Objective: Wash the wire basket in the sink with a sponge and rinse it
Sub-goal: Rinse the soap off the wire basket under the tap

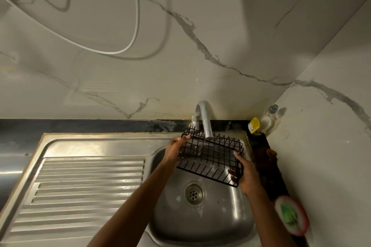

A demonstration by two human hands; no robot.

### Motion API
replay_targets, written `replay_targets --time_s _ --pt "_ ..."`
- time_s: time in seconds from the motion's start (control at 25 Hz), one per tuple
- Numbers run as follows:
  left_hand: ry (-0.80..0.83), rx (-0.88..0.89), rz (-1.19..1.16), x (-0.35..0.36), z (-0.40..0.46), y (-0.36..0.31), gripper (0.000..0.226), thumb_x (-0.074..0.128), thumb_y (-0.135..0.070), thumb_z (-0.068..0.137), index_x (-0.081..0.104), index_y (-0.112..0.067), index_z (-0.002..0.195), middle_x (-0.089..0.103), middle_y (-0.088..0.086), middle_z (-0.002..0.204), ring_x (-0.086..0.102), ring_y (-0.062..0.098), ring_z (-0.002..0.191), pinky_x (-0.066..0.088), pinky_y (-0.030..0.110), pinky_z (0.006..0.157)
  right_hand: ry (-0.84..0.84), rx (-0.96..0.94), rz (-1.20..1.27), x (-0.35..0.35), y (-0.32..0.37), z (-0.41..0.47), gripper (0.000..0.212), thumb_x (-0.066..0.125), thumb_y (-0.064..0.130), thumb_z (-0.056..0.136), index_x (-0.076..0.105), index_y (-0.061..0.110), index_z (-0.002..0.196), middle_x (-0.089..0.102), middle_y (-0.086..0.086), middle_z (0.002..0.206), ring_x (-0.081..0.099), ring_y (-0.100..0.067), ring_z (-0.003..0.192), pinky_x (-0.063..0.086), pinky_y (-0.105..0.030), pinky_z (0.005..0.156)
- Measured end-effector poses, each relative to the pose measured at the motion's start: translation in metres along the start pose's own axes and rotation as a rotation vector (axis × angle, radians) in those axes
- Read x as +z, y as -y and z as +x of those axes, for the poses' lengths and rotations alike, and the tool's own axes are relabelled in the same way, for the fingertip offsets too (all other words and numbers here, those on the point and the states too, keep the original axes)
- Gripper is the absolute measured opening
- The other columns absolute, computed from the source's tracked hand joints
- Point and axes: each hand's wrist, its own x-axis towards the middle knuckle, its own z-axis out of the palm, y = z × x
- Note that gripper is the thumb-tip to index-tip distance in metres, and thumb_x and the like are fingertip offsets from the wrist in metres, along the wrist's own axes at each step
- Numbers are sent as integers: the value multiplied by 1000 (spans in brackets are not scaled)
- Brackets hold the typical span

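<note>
Rinsing step, by the look of it: black wire basket (210, 158) held tilted above the sink (230, 218) bowl, right under the tap (203, 118) spout; running water hard to make out. Left hand (175, 149) gripping the far left rim, right hand (246, 172) clamped around the near right corner, 2 hands well apart. No sponge in either hand; green pad in a pink dish (291, 215) resting on the dark ledge to the right. Next, probably: turning the basket so every side passes under the spout. Thin coated wire, open grid, rectangular; brushed steel bowl with a ribbed drainboard (84, 190), round perforated drain (193, 193), marble-veined wall behind
</note>
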Motion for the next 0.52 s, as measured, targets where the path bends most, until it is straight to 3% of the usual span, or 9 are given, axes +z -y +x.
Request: replay_targets --time_s 0.12,0.16,0.28,0.36,0.44,0.52 --pt "-28 -24 -30 4 -6 3 52 60 -60 96 71 -10 108 76 9 91 73 19 73 60 27 63 75 40 127 -20 -7 5 73 96 38 44 71 15 109 66 -17 95 65 -29 73 48 -33 64" --pt "-5 -53 -11 8 -8 6 56 57 -62 97 72 -9 108 77 10 92 73 20 76 59 25 64 60 43 142 -29 -9 6 68 95 35 47 70 14 107 68 -18 100 68 -30 78 51 -35 68" --pt "105 -118 -33 29 -9 12 59 64 -63 91 73 -7 108 74 14 92 67 18 73 54 25 66 10 53 197 -54 -20 4 61 78 29 74 62 6 129 71 -14 101 68 -29 88 53 -40 76" --pt "117 -158 14 48 -9 4 54 64 -58 95 72 -7 110 77 18 96 71 20 76 57 27 65 7 74 244 -65 -23 0 58 77 30 78 61 7 130 69 -10 99 67 -26 85 56 -39 72" --pt "91 -221 1 63 -3 -11 40 58 -46 104 68 -8 113 80 15 92 75 19 76 60 26 59 9 99 273 -73 -25 -2 61 87 32 68 64 11 121 68 -8 93 67 -25 75 55 -35 63" --pt "78 -334 -62 76 2 -36 33 53 -35 108 64 -4 114 78 11 74 75 16 61 59 25 51 -5 156 274 -81 -22 -4 72 95 34 54 65 11 115 67 -11 93 66 -28 76 53 -38 68"
